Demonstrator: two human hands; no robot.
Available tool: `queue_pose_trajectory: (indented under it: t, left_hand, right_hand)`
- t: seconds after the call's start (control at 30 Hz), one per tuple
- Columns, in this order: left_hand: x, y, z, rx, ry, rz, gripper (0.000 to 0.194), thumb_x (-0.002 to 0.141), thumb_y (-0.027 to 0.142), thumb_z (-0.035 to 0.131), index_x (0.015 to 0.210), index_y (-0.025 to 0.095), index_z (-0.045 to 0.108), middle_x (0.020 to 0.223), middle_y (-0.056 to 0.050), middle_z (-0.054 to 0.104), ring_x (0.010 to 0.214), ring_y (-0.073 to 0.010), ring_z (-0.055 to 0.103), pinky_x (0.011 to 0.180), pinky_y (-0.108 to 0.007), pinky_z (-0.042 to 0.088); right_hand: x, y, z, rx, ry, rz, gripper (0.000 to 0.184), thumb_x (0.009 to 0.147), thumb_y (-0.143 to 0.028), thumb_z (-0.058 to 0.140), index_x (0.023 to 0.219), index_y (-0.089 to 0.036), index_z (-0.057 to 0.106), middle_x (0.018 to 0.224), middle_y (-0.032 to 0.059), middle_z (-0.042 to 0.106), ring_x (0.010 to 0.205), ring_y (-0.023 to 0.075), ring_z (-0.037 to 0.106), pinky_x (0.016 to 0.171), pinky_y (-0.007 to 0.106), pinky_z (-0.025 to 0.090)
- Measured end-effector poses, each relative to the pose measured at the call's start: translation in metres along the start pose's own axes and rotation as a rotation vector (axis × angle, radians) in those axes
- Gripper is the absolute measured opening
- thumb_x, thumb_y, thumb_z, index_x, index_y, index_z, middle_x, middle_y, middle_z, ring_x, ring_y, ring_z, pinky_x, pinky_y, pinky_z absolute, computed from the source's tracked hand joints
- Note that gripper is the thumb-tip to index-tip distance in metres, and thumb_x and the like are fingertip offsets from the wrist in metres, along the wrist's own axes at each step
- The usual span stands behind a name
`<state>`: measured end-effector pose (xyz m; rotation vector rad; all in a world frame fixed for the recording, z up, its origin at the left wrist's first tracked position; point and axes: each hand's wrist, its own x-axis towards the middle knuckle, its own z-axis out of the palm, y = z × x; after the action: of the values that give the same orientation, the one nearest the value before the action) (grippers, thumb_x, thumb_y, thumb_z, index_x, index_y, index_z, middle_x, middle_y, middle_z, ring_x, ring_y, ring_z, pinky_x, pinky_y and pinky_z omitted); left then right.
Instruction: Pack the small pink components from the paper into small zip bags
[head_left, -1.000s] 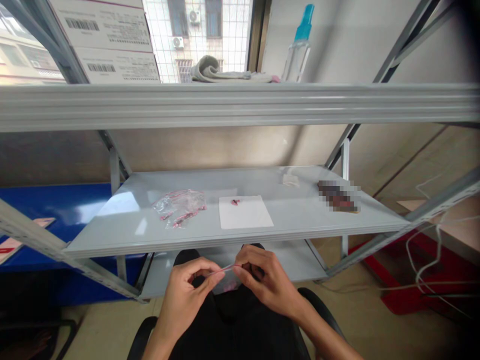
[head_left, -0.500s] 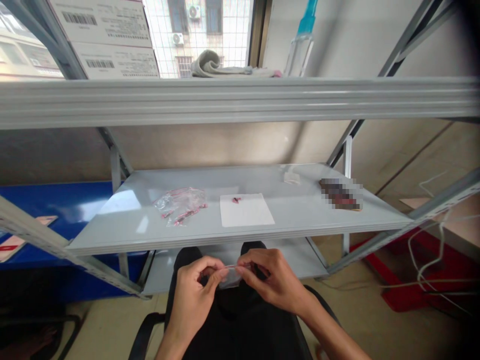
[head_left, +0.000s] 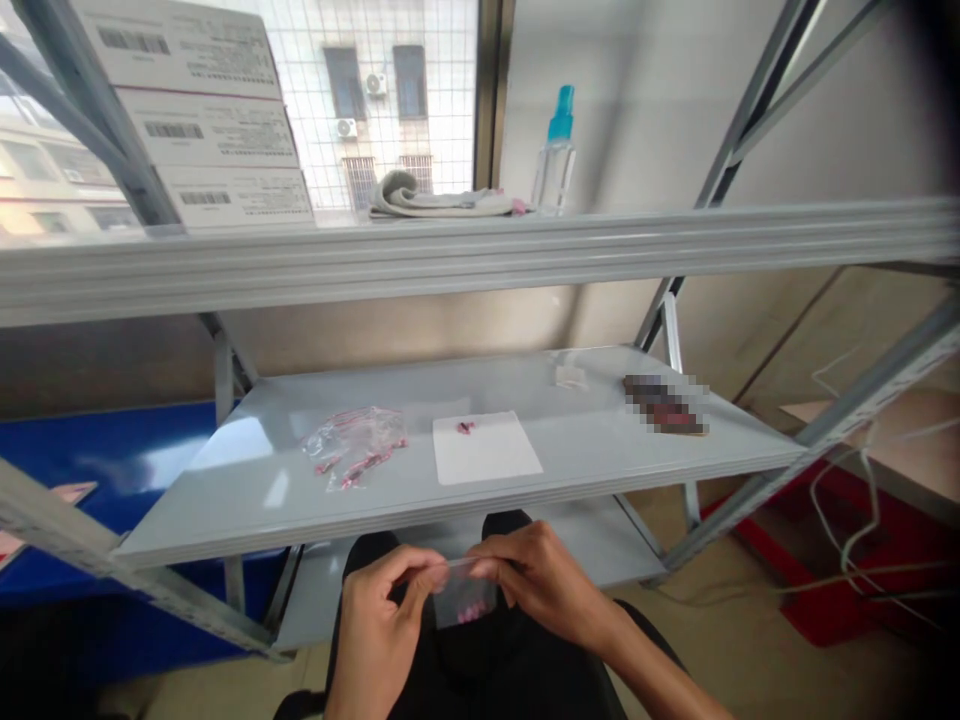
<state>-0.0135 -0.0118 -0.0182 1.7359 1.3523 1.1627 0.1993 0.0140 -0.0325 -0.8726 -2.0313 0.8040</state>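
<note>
Over my lap, a small clear plastic bag [head_left: 454,598] hangs between my two hands, with several small pink pieces at its bottom. My left hand [head_left: 394,610] pinches the bag's upper left corner between thumb and forefinger. At the top edge on the other side, my right hand [head_left: 540,580] is closed on the bag in a similar pinch. On the shelf in front of me lies a white sheet [head_left: 487,452] with a small dark and pink piece [head_left: 466,428] on it. Left of the sheet rests a larger clear bag [head_left: 356,440] with pink and dark pieces.
A small clear packet [head_left: 571,376] lies toward the back of the grey shelf [head_left: 247,500], with a pixelated object [head_left: 666,405] to its right. The upper shelf [head_left: 480,250] holds white boxes [head_left: 210,130], a folded cloth [head_left: 442,203] and a blue-topped spray bottle [head_left: 555,165].
My view has tilted up slightly, so the shelves sit lower in the picture. The small bag now hangs more openly between my hands, and its pink contents have come into view.
</note>
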Motion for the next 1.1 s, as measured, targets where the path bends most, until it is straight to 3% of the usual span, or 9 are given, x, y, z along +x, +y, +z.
queue_pose_trajectory:
  t: [0.13,0.27,0.37,0.43,0.63,0.8,0.97,1.03,1.1]
  left_hand:
    - [0.033,-0.01,-0.026,0.024,0.177,0.004,0.023,0.087,0.041,0.071,0.086,0.02,0.08,0.078,-0.005,0.08,0.072,-0.023,0.076,0.071,-0.03,0.061]
    - [0.092,-0.034,-0.063,0.089,0.261,-0.035,0.033,0.083,0.044,0.072,0.099,0.017,0.081,0.079,-0.007,0.081,0.073,-0.025,0.077,0.077,-0.036,0.062]
    - [0.136,-0.06,-0.085,0.228,0.321,-0.027,0.043,0.086,0.046,0.063,0.109,0.012,0.079,0.086,-0.01,0.082,0.078,-0.0274,0.077,0.077,-0.039,0.061]
    - [0.157,-0.074,-0.095,0.334,0.33,-0.032,0.047,0.088,0.046,0.059,0.112,0.01,0.078,0.09,-0.013,0.082,0.079,-0.0294,0.076,0.075,-0.041,0.06]
    - [0.171,-0.086,-0.105,0.513,0.454,0.037,0.04,0.088,0.035,0.06,0.11,0.006,0.076,0.125,-0.025,0.071,0.114,-0.0379,0.065,0.105,-0.058,0.046]
    - [0.135,-0.065,-0.073,0.672,0.571,0.382,0.027,0.096,0.026,0.053,0.109,0.016,0.075,0.121,-0.015,0.067,0.121,-0.0337,0.055,0.107,-0.056,0.044]
    - [0.088,-0.038,-0.013,0.503,0.243,0.564,0.026,0.098,0.013,0.05,0.114,0.02,0.069,0.116,-0.011,0.066,0.112,-0.0262,0.06,0.102,-0.048,0.05]
    - [0.073,-0.027,0.01,0.422,0.121,0.549,0.035,0.098,0.014,0.054,0.132,0.023,0.06,0.13,-0.012,0.062,0.125,-0.0262,0.056,0.11,-0.05,0.046]
    - [0.064,-0.015,0.026,0.355,0.05,0.547,0.053,0.095,0.022,0.065,0.146,0.025,0.049,0.143,-0.014,0.055,0.135,-0.0291,0.051,0.113,-0.052,0.045]
  right_hand:
    - [0.02,0.033,-0.039,-0.101,0.215,0.112,0.046,0.104,-0.048,0.05,0.085,-0.019,0.08,0.059,0.0015,0.071,0.054,0.0155,0.067,0.06,0.023,0.05]
    - [0.059,0.099,-0.117,-0.637,0.458,0.346,0.038,0.105,-0.03,0.042,0.105,-0.018,0.078,0.105,0.01,0.079,0.094,0.0215,0.073,0.087,0.03,0.053]
    - [0.084,0.148,-0.164,-0.866,0.445,0.483,0.035,0.097,-0.016,0.049,0.123,-0.016,0.073,0.143,0.0135,0.062,0.134,0.0259,0.055,0.109,0.036,0.043]
    - [0.092,0.171,-0.179,-0.902,0.397,0.528,0.035,0.092,-0.012,0.053,0.119,-0.015,0.075,0.147,0.0158,0.058,0.141,0.0282,0.048,0.114,0.039,0.038]
    - [0.086,0.198,-0.17,-0.979,0.294,0.594,0.037,0.096,-0.012,0.047,0.123,-0.009,0.072,0.122,0.0224,0.072,0.117,0.0296,0.067,0.101,0.04,0.047]
    - [0.072,0.187,-0.156,-1.017,0.274,0.572,0.038,0.097,-0.015,0.048,0.126,-0.018,0.072,0.118,0.0177,0.074,0.105,0.0288,0.072,0.091,0.036,0.051]
    - [0.064,0.137,-0.134,-0.964,0.339,0.447,0.035,0.099,-0.017,0.047,0.122,-0.017,0.074,0.119,0.0151,0.075,0.106,0.0284,0.071,0.093,0.037,0.052]
    - [0.061,0.103,-0.114,-0.702,0.374,0.227,0.028,0.098,-0.021,0.053,0.112,-0.017,0.077,0.113,0.0118,0.077,0.099,0.0251,0.073,0.092,0.036,0.054]
    - [0.057,0.066,-0.089,-0.393,0.19,0.036,0.022,0.096,-0.027,0.06,0.107,-0.021,0.078,0.105,0.0073,0.079,0.09,0.0217,0.074,0.087,0.033,0.057]
